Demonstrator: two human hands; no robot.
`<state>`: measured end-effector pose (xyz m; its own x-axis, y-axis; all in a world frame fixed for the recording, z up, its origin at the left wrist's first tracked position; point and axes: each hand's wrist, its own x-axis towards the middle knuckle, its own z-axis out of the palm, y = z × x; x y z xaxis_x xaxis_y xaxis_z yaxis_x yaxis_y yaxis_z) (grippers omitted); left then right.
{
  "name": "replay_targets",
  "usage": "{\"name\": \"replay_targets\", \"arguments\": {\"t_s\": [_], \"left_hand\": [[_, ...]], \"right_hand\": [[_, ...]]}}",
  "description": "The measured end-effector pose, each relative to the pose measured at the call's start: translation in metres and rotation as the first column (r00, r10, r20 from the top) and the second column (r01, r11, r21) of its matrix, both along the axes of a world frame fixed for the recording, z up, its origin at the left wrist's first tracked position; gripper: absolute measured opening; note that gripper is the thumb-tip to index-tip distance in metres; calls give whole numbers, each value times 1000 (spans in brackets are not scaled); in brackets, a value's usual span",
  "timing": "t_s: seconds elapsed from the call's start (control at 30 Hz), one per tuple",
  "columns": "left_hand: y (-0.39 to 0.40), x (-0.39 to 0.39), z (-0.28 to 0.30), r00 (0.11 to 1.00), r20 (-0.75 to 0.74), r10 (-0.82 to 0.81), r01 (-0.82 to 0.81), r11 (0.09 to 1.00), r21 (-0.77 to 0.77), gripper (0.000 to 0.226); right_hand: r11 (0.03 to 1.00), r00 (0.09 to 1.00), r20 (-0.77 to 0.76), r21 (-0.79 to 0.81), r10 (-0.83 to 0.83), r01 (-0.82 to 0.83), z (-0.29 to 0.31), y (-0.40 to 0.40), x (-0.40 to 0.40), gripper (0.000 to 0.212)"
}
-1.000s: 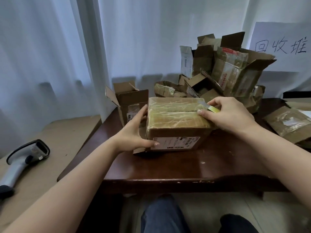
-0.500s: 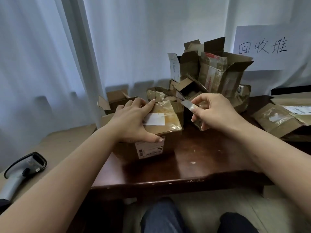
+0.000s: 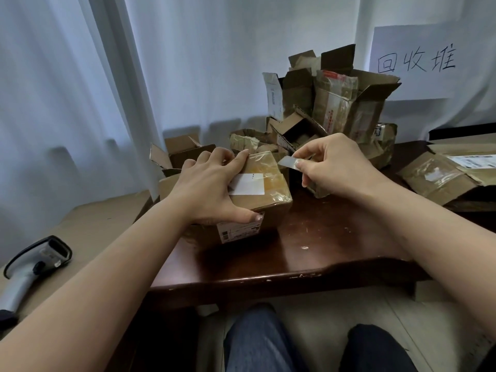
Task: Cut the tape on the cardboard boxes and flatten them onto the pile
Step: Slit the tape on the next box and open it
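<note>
Boxes, opened and crumpled, make the pile (image 3: 332, 103) I see beyond my right hand, at the back of the desk (image 3: 308, 253). Above that pile a paper sign (image 3: 418, 63) hangs on the curtain. More flattened cardboard (image 3: 440, 178) lies to the right of my right hand. A taped box (image 3: 263, 189) sits under my left hand (image 3: 206, 189), which grips it from above: fingers lie over the far top edge, thumb on the near edge above a printed label, beside a white sticker on top. An open box (image 3: 182, 154) stands just behind my left hand. A scanner (image 3: 29, 267) lies well to the left of it on a lower surface. My right hand (image 3: 338, 165) hovers just right of the taped box and pinches a small blade (image 3: 288, 162) between thumb and forefinger, tip pointing toward the box but apart from it.
</note>
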<state>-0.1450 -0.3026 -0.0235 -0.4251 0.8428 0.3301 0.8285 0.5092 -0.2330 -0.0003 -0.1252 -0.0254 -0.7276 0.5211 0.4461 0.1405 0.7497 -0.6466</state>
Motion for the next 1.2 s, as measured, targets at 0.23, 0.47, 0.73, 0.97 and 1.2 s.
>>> {"name": "replay_targets", "arguments": {"t_s": [0.23,0.47,0.73,0.97,1.2], "left_hand": [[0,0,0,999,38,-15,14,1000,19,129],[-2,-2,3,991,135,-18,14,1000,26,129],[2,-12,9,975,222,-6,0,1000,29,130],[6,-3,5,948,214,-234,206,968,146,118],[-1,-3,-2,670,455,-586,470,810,351,105]], "right_hand": [[994,998,-33,-95,50,-53,-1,-1,-1,9],[997,997,33,-38,65,-63,0,-4,4,11],[989,980,134,-64,144,-137,4,-10,32,12],[987,998,-51,-158,34,-41,12,16,39,12],[995,985,-151,-26,87,-92,5,17,38,40]]}}
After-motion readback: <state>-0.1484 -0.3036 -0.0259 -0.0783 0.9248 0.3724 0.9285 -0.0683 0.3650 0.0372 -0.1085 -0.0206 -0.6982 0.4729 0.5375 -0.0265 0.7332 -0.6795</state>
